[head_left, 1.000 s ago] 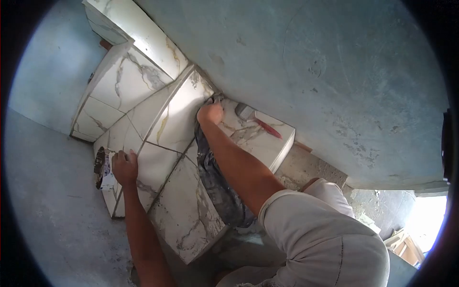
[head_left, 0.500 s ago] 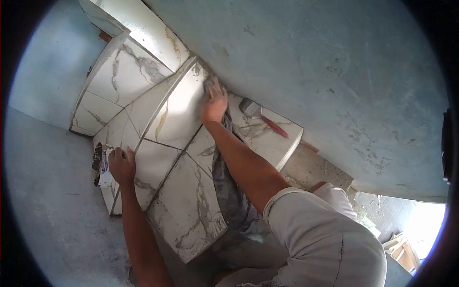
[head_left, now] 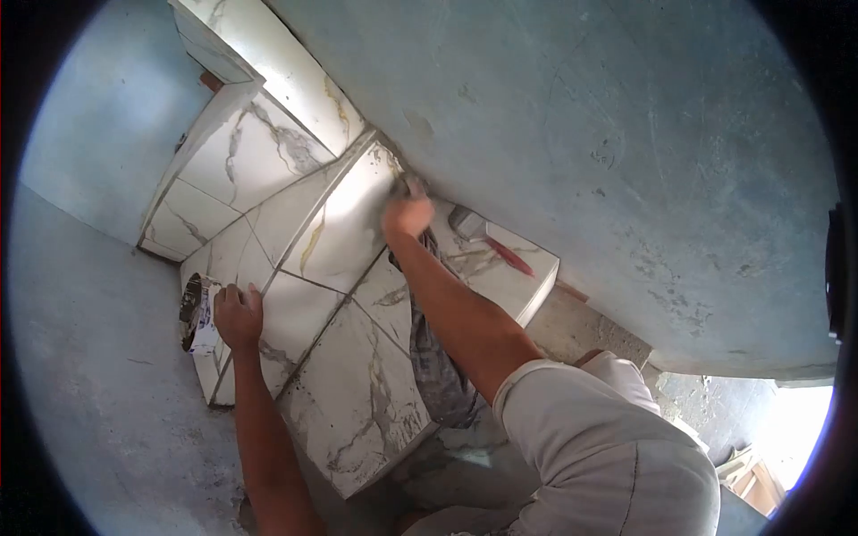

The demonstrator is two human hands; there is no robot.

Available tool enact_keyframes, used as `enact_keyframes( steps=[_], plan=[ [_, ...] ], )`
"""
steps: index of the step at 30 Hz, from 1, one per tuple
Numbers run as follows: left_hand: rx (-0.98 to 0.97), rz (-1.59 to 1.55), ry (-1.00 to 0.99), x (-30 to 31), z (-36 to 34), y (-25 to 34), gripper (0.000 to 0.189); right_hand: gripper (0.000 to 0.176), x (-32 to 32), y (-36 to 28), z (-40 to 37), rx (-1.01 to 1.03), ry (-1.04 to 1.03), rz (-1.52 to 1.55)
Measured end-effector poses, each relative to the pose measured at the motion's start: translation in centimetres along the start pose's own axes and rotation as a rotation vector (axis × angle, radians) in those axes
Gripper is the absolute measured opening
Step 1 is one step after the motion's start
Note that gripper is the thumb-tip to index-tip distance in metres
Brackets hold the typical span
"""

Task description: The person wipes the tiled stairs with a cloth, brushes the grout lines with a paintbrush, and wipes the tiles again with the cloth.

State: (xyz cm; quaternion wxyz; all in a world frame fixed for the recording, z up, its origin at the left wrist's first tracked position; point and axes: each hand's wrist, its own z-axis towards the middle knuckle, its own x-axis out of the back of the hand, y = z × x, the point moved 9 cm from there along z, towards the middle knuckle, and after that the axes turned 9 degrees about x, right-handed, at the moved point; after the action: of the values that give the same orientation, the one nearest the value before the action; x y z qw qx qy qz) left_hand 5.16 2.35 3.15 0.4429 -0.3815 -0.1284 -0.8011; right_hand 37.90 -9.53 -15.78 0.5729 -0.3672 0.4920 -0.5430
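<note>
- Grey cloth rag [head_left: 435, 362] bunched in right hand [head_left: 407, 216], pressed on white marble-veined tile step [head_left: 344, 223] at blue plaster wall [head_left: 572, 134] joint.
- Left hand [head_left: 238, 317] curled over tile edge, bracing.
- Wiping step, probably mid-way.
- Next: firm pressure along joint, clear of red-handled brush [head_left: 487, 239].

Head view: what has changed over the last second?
The right hand slid up the marbled tile toward the wall with fingers spread, then came back down, curled and blurred. The left hand stayed at the edge of the lower tile; the red-handled brush lies where it did.
</note>
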Motion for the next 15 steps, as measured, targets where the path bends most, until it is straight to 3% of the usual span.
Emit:
enact_keyframes(
  steps=[1,2,4,5,7,8,10,13,15],
  plan=[
    [0.001,-0.002,0.003,0.0,0.1,0.1,0.028,0.029,0.5,-3.8,0.4,-0.105,-0.053,-0.031],
    [-0.002,-0.005,0.023,0.0,0.4,0.2,0.028,0.031,-0.6,-8.2,1.0,0.240,-0.109,0.056],
    [0.002,0.017,0.007,0.1,-0.6,-0.3,0.028,0.020,-1.5,-12.5,1.7,0.296,-0.185,-0.051],
    [-0.016,0.009,0.007,0.2,-0.6,-0.2,0.028,0.020,-1.4,-11.0,1.1,0.281,-0.192,-0.056],
    [-0.019,-0.009,0.034,0.3,0.1,0.0,0.028,0.031,-0.2,-8.9,0.9,0.559,-0.032,0.061],
    [-0.035,-0.033,0.032,0.3,0.0,0.1,0.027,0.031,0.3,-6.8,0.5,0.566,-0.039,0.063],
    [-0.046,-0.053,0.042,0.4,0.2,0.0,0.027,0.025,1.9,-1.8,0.2,0.248,0.003,0.075],
    [-0.078,-0.049,0.080,0.8,-0.4,0.3,0.027,0.018,1.8,-4.7,0.6,0.218,-0.003,0.088],
    [-0.057,-0.044,0.059,0.5,-0.3,0.1,0.028,0.020,1.9,-12.2,1.3,0.537,-0.032,0.104]
  ],
)
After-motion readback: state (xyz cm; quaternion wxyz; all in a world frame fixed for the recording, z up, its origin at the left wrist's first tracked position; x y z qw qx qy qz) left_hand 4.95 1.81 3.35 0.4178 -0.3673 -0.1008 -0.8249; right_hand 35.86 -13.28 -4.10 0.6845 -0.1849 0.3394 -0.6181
